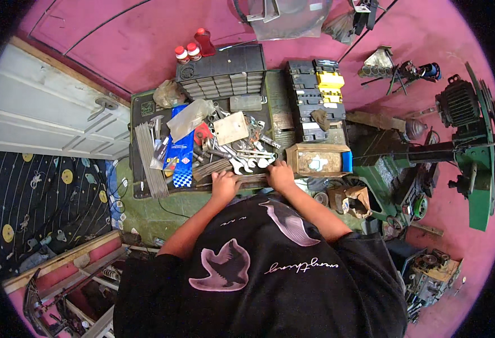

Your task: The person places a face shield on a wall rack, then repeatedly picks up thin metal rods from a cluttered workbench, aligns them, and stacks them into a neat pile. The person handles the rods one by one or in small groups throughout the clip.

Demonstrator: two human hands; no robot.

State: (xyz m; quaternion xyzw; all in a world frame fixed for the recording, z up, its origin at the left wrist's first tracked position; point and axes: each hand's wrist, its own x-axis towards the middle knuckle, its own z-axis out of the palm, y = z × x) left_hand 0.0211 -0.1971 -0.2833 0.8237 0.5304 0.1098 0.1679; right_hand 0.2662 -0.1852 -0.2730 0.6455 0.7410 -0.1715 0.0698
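Observation:
A bundle of thin brown rods (253,179) lies along the front edge of the workbench (140,186). My left hand (225,185) is closed round its left end, and my right hand (281,176) grips the right end, fingers curled. Just beyond my hands, several open-ended wrenches (244,162) lie loosely together. A second bunch of rods (212,169) rests slantwise by my left hand. Farther left, a larger bundle of grey rods (150,160) lies lengthwise, beside a blue packet (181,149). My fingertips are partly hidden.
Right of my right hand stands a shallow wooden box (309,166). Behind it are several batteries (309,107). A small-parts drawer cabinet (222,73) stands at the back, near a dusty flat plate (230,128). A green machine (388,163) is at the right.

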